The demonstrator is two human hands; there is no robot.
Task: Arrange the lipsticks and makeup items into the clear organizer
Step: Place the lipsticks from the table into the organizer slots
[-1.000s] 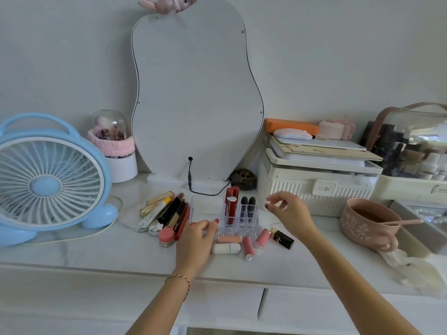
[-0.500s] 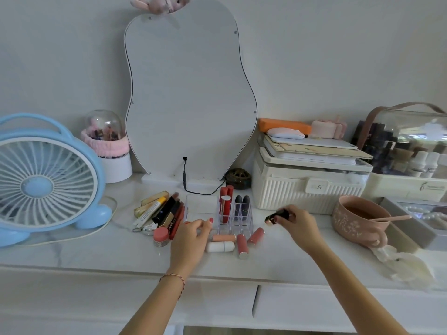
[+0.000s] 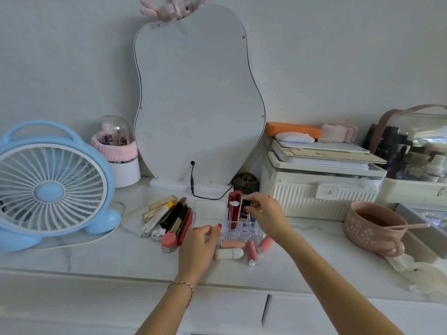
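I am pinching a black lipstick (image 3: 245, 207) by its top with my right hand (image 3: 264, 213), holding it upright over a compartment of the clear organizer (image 3: 210, 215), just right of the tall red lipsticks (image 3: 234, 209) standing in it. My left hand (image 3: 198, 245) is resting against the organizer's front edge, fingers loosely curled and holding nothing. On the tabletop (image 3: 96, 255) just in front of the organizer, a white lipstick (image 3: 229, 253) and three pink lipsticks (image 3: 251, 251) are lying flat. A heap of makeup tubes (image 3: 169, 217) is lying to the organizer's left.
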